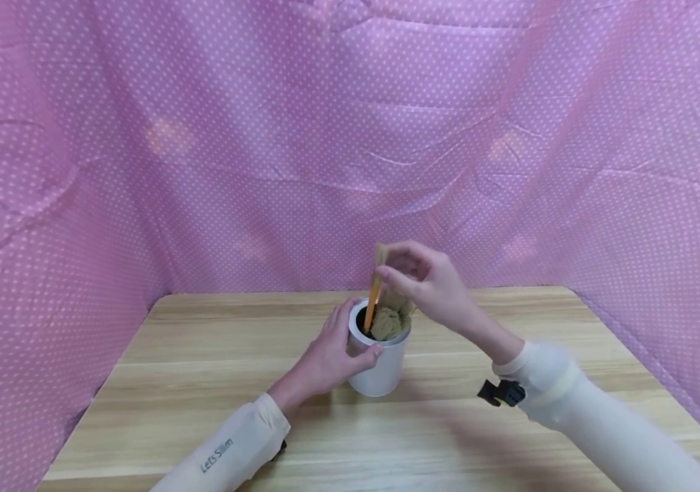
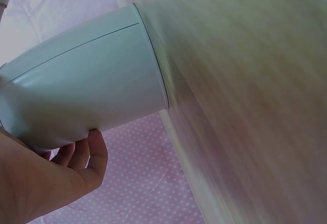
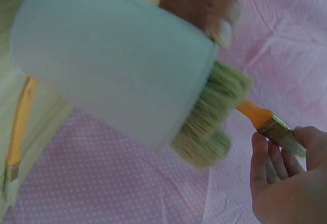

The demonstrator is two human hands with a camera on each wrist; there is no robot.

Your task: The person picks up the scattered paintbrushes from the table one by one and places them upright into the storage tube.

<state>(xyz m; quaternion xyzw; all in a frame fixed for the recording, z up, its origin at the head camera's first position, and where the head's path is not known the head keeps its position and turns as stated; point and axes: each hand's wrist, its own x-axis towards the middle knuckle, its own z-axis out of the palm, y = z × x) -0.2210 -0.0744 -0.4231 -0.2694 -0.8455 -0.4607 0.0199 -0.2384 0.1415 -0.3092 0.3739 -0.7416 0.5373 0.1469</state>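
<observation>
A white cylindrical cup (image 1: 382, 376) stands on the table, bristle heads (image 1: 386, 324) bunched at its mouth. My left hand (image 1: 325, 355) grips the cup from the left, thumb on the near side near the rim and fingers behind; in the left wrist view fingers curl along the cup's wall (image 2: 87, 75). Above the mouth, my right hand (image 1: 438, 287) pinches a flat paintbrush (image 1: 372, 304) near its metal band. Its bristles point up, and its orange handle slopes down into the cup. The right wrist view shows the pinched paintbrush (image 3: 258, 115) beside the other bristles (image 3: 204, 127).
Another orange-handled paintbrush (image 3: 19, 127) appears past the cup in the right wrist view; what it rests on is unclear. The wooden table (image 1: 202, 335) ends at a pink dotted cloth (image 1: 300, 171) behind and at both sides.
</observation>
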